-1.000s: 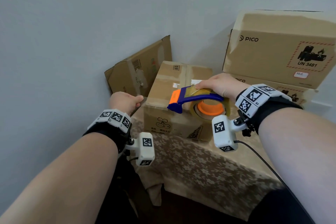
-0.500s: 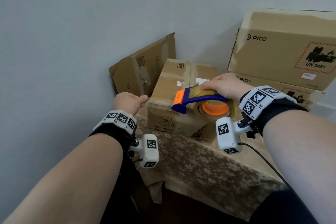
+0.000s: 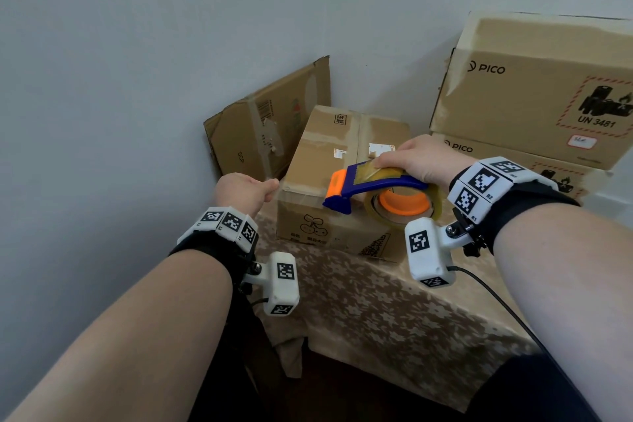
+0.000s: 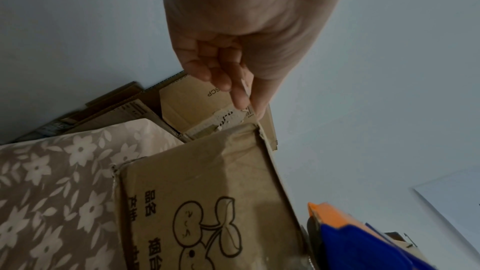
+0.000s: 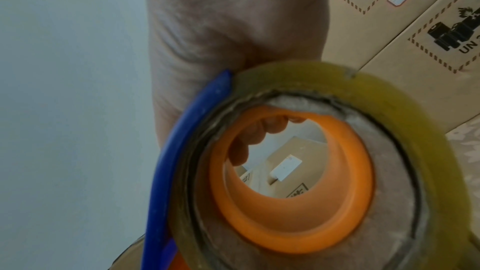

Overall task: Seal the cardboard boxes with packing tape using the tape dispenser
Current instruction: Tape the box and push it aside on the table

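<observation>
Worktop (image 3: 394,312), cloth-covered, carries the small cardboard box (image 3: 329,188); two stacked PICO boxes (image 3: 534,96) stand to its right. My right hand (image 3: 421,161) grips the tape dispenser (image 3: 370,188), fingers curled over its top, held above the box's near right edge. My left hand (image 3: 245,190) hangs beside the box's left corner, fingers loosely curled, holding nothing. Risk, in my judgement: with the box unbraced, the first pull may drag it and skew the strip. The tape's free end and cutter are hard to make out.

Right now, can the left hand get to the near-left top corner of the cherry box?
Probably yes: left hand hangs just beside cherry box at that corner, holding nothing; tape dispenser sits further right.
</observation>
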Demonstrator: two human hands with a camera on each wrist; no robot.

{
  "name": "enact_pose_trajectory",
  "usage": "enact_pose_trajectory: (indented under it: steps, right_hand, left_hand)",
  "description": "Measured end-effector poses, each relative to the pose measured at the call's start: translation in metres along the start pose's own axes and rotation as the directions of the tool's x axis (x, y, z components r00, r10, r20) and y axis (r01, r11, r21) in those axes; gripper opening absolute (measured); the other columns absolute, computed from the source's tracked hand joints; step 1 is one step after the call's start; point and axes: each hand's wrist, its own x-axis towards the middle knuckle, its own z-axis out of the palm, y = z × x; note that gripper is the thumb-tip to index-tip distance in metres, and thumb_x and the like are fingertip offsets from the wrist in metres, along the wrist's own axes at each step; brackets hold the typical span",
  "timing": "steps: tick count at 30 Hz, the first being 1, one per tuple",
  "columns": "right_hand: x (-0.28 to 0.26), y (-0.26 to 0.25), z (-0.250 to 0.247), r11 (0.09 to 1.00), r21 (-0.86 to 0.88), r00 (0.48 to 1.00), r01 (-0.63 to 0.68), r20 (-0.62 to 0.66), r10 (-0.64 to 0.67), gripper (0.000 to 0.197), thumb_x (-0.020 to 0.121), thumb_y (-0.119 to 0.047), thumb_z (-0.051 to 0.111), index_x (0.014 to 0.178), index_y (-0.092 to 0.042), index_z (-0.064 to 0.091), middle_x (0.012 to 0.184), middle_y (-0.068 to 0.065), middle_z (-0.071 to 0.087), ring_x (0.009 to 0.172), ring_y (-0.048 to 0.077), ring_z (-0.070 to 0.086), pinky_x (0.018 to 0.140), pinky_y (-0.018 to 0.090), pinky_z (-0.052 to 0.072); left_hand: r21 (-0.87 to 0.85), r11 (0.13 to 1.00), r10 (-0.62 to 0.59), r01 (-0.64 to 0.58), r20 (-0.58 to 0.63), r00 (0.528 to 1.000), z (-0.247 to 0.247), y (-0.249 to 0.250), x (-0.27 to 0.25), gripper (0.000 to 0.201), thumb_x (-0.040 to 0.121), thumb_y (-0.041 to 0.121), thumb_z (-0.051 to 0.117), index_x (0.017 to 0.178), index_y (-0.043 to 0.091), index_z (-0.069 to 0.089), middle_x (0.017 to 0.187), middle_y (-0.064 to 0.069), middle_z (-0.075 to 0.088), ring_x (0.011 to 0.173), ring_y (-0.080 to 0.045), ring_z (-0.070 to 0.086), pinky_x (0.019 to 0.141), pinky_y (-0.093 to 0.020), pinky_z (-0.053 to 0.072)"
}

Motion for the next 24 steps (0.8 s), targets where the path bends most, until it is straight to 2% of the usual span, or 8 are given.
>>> enact_pose_trajectory:
  steps: [5,9,13,15,16,18,20,24]
  right_hand:
    - [0.002,-0.011,0.002,0.987,-0.162,1.0,-0.015,0.013,0.017,0.042,0.088,-0.049,0.056,0.08,-0.008,0.063,0.079,0.012,0.057,0.073,0.024,0.054,0.069,0.031,0.042]
    - [0.003,-0.026,0.009,0.919,-0.392,0.999,0.033,0.0,-0.036,0.031,0.098,-0.024,0.045,0.115,-0.004,0.062,0.115,0.015,0.061,0.106,0.031,0.057,0.088,0.036,0.046]
    - [0.007,-0.037,0.031,0.858,-0.514,0.999,0.007,-0.04,-0.032,0.033,0.091,-0.008,0.04,0.115,-0.018,0.06,0.112,0.007,0.063,0.103,0.031,0.058,0.098,0.047,0.043]
    - [0.005,-0.037,0.039,0.801,-0.599,0.988,0.007,-0.117,-0.097,0.024,0.093,-0.019,0.038,0.106,-0.023,0.058,0.103,0.005,0.064,0.106,0.032,0.056,0.107,0.055,0.028]
    - [0.004,-0.037,0.042,0.766,-0.642,0.981,0.021,-0.136,-0.141,0.027,0.097,-0.033,0.033,0.104,-0.023,0.058,0.101,0.006,0.065,0.108,0.033,0.056,0.11,0.058,0.02]
    - [0.001,-0.036,0.047,0.7,-0.713,0.979,0.039,-0.115,-0.171,0.066,0.091,-0.07,0.017,0.117,-0.026,0.058,0.111,0.007,0.066,0.115,0.033,0.053,0.111,0.06,0.013]
    - [0.003,-0.039,0.049,0.616,-0.782,0.983,0.097,-0.022,-0.183,0.095,0.072,-0.09,0.011,0.138,-0.031,0.044,0.128,0.007,0.059,0.124,0.032,0.048,0.112,0.059,0.012]
    - [0.004,-0.048,0.055,0.448,-0.848,0.954,0.284,0.205,-0.218,0.107,0.059,-0.094,0.039,0.148,-0.036,0.022,0.135,0.005,0.051,0.125,0.031,0.047,0.112,0.055,0.022]
  left_hand:
    - [0.048,0.999,0.013,-0.015,0.046,0.999,0.0,-0.004,-0.003,0.037,0.077,0.036,0.073,0.05,0.012,0.065,0.058,-0.007,0.065,0.06,-0.025,0.056,0.069,-0.039,0.052]
    - [0.108,0.993,0.045,-0.054,0.083,0.996,0.0,-0.003,-0.005,0.039,0.081,0.039,0.067,0.06,0.007,0.069,0.075,-0.015,0.071,0.073,-0.034,0.063,0.081,-0.046,0.055]
    - [0.092,0.995,0.029,-0.038,0.104,0.994,0.0,-0.007,-0.006,0.042,0.085,0.042,0.066,0.053,0.014,0.065,0.071,-0.01,0.069,0.077,-0.033,0.063,0.087,-0.046,0.052]
    - [0.059,0.998,-0.001,-0.007,0.119,0.993,-0.002,-0.01,-0.005,0.042,0.085,0.042,0.066,0.053,0.015,0.066,0.067,-0.007,0.067,0.073,-0.031,0.061,0.088,-0.047,0.052]
    - [0.04,0.999,-0.019,0.014,0.13,0.991,-0.002,-0.011,-0.005,0.041,0.084,0.042,0.067,0.055,0.013,0.067,0.064,-0.006,0.065,0.07,-0.03,0.059,0.088,-0.047,0.052]
    - [-0.003,0.998,-0.056,0.057,0.148,0.987,-0.003,-0.013,-0.004,0.039,0.083,0.041,0.069,0.06,0.009,0.069,0.063,-0.006,0.064,0.066,-0.028,0.058,0.088,-0.048,0.053]
    - [-0.03,0.996,-0.075,0.081,0.158,0.984,-0.003,-0.014,-0.003,0.036,0.082,0.041,0.07,0.065,0.009,0.071,0.071,-0.006,0.07,0.073,-0.028,0.064,0.087,-0.046,0.054]
    - [-0.015,0.995,-0.098,0.103,0.178,0.979,-0.002,-0.016,-0.002,0.038,0.087,0.041,0.065,0.07,0.008,0.072,0.064,-0.003,0.064,0.06,-0.022,0.056,0.076,-0.035,0.051]
